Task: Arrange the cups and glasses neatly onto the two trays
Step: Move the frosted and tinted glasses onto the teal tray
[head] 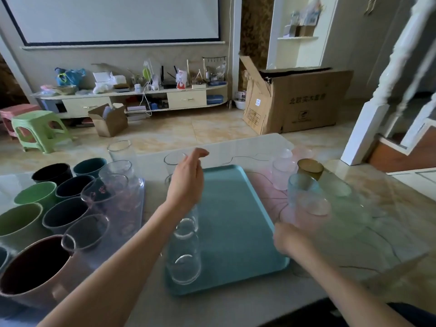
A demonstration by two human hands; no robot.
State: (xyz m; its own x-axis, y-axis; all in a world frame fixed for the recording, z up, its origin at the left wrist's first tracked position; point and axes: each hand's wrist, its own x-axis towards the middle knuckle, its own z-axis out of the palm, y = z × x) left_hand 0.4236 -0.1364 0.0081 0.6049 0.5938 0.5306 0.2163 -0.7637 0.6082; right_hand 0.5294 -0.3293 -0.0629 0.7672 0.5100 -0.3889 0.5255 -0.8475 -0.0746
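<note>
Hovering empty, fingers loosely apart, the left hand [186, 182] could topple the clear drinking glasses [185, 244] lined along the flat teal plastic tray's [236, 220] left edge; the right hand's [286, 237] fingers, at its right edge, are hidden.

The worktop [389, 223] looks like polished stone, pale and glossy with dark veins. The teal tray [236, 223] is smooth plastic with a dull, matt sheen; the second tray [139, 208] at the left is clear, shiny plastic. Along the teal tray's left edge stand clear glasses [185, 258], bright at the rims. The mugs [35, 267] at the left look matt (ceramic or plastic, hard to tell). A frosted blue tumbler [303, 192] is translucent. The box [297, 102] on the glossy tiled floor is rough brown cardboard.
</note>
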